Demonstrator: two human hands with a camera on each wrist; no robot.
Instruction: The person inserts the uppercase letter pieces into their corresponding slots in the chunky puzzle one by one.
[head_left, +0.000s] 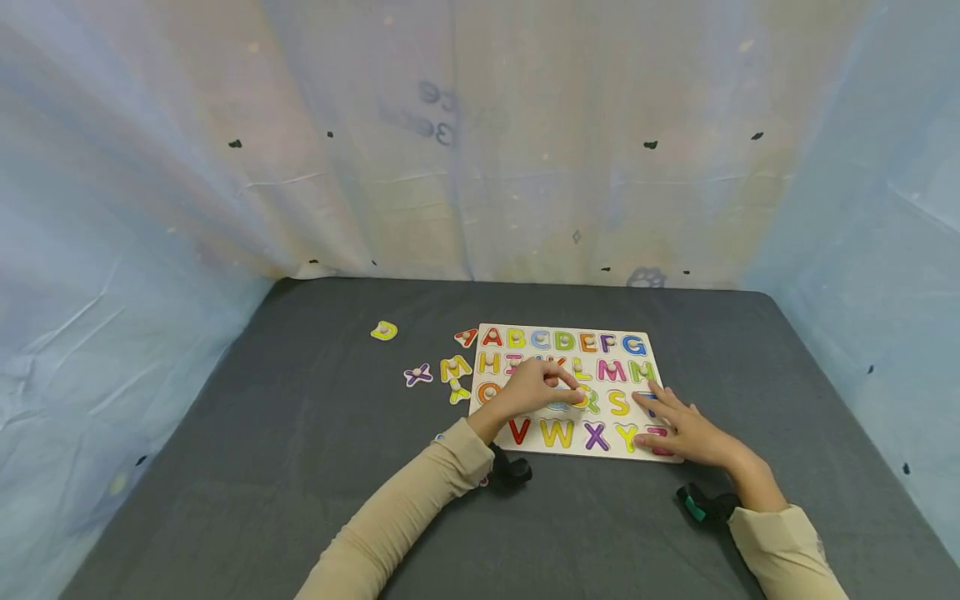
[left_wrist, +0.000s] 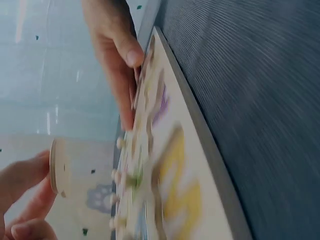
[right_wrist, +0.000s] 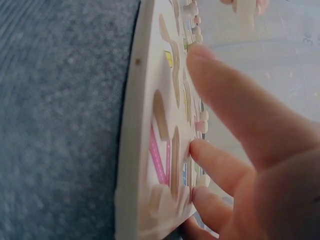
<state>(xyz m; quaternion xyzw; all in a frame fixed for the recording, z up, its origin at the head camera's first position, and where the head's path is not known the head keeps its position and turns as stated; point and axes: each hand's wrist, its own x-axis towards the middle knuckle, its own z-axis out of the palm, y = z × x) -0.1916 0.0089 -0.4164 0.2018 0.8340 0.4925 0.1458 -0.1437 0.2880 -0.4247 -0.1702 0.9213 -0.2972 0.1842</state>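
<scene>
A wooden alphabet puzzle board (head_left: 572, 442) lies on the table, with knobbed letter pieces in its upper rows. Over its third row, my left hand (head_left: 531, 387) pinches a yellowish letter piece (head_left: 581, 398) between thumb and fingers, near the R and S places. The left wrist view shows this wooden piece (left_wrist: 58, 167) edge-on, raised above the board; its letter face is hidden there. My right hand (head_left: 690, 429) is spread at the board's right end, around the T and Z places. In the right wrist view its fingertips (right_wrist: 199, 150) touch the board's surface.
Left of the board lie several loose letter pieces: a yellow curved one (head_left: 384, 331), a purple X (head_left: 417, 375), a yellow W or M (head_left: 454, 368), a yellow Y (head_left: 458, 391) and a red one (head_left: 465, 337). My left forearm partly covers others. A pale curtain (head_left: 525, 208) hangs behind the grey table (head_left: 315, 517).
</scene>
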